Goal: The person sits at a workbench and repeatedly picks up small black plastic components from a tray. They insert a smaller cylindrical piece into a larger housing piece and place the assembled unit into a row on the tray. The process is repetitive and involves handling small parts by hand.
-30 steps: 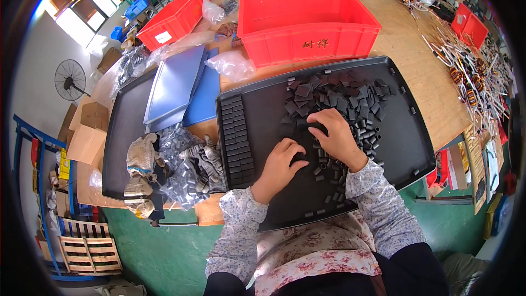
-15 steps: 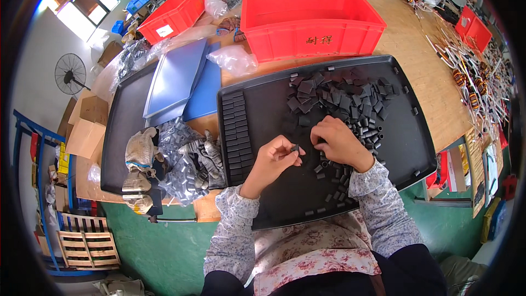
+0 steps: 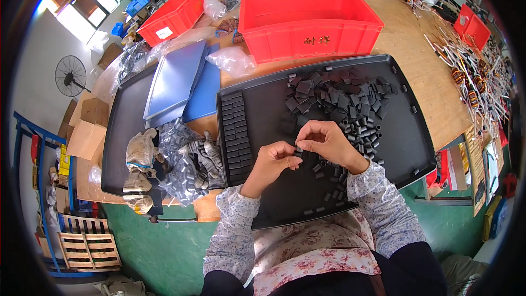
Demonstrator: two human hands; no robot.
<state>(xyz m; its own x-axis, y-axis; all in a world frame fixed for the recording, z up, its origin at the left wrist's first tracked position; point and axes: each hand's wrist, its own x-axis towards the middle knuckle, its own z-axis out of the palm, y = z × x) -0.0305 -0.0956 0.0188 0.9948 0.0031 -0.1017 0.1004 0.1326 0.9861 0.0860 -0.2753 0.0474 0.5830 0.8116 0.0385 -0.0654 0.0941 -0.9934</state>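
In front of me lies a black tray (image 3: 263, 118). My left hand (image 3: 269, 165) is closed in a pinch over its middle, holding a small black tube mostly hidden by the fingers. Against those fingertips my right hand (image 3: 327, 143) is pinched too; what lies between its fingers is hidden. Many flat black pieces (image 3: 312, 90) are heaped at the tray's far side. Short black tubes (image 3: 364, 134) lie loose beyond and beside my right hand. Along the tray's left edge, black tubes (image 3: 236, 137) sit packed in neat rows.
A large red bin (image 3: 312, 38) stands behind the tray, another red bin (image 3: 175, 16) farther left. Left of the tray are blue folders (image 3: 178, 77), a plastic bag of tubes (image 3: 178, 170) and work gloves (image 3: 141, 151). Wire bundles (image 3: 466, 71) cover the right side, near other people.
My right hand has moved left from the loose pieces and now meets my left hand at the fingertips. The left hand has shifted only slightly.
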